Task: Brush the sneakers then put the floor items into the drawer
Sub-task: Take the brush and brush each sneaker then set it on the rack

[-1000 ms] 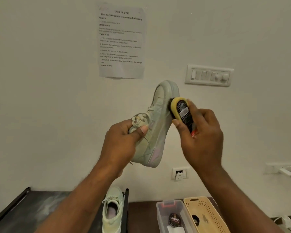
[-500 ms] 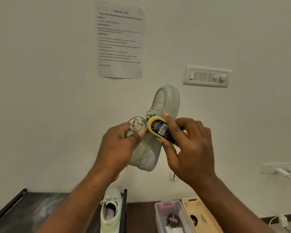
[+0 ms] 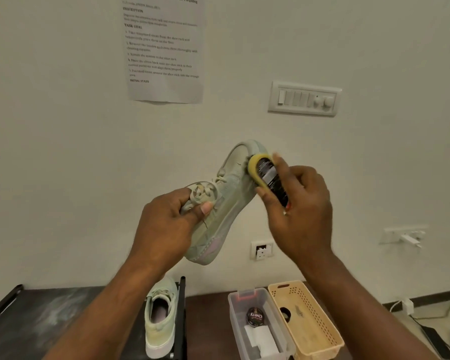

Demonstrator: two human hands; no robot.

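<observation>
I hold a pale green sneaker (image 3: pixel 226 201) up in front of the wall, toe pointing up and to the right. My left hand (image 3: pixel 166 224) grips it around the laces and collar. My right hand (image 3: pixel 302 211) grips a yellow and black shoe brush (image 3: pixel 266 175) and presses it against the sneaker near the toe. The second pale green sneaker (image 3: pixel 161 315) stands below on a dark rack (image 3: pixel 24 323), its opening facing up.
A clear plastic box (image 3: pixel 234 320) holding a round polish tin (image 3: pixel 254 317) and white items sits next to a beige perforated basket (image 3: pixel 312 315) on a dark brown surface. A paper sheet (image 3: pixel 164 50), a switch panel (image 3: pixel 304 98) and sockets are on the wall. Cables lie at the lower right.
My right hand has swept the brush from the laces back up towards the toe. The left hand keeps the same grip and the sneaker is tilted a little flatter.
</observation>
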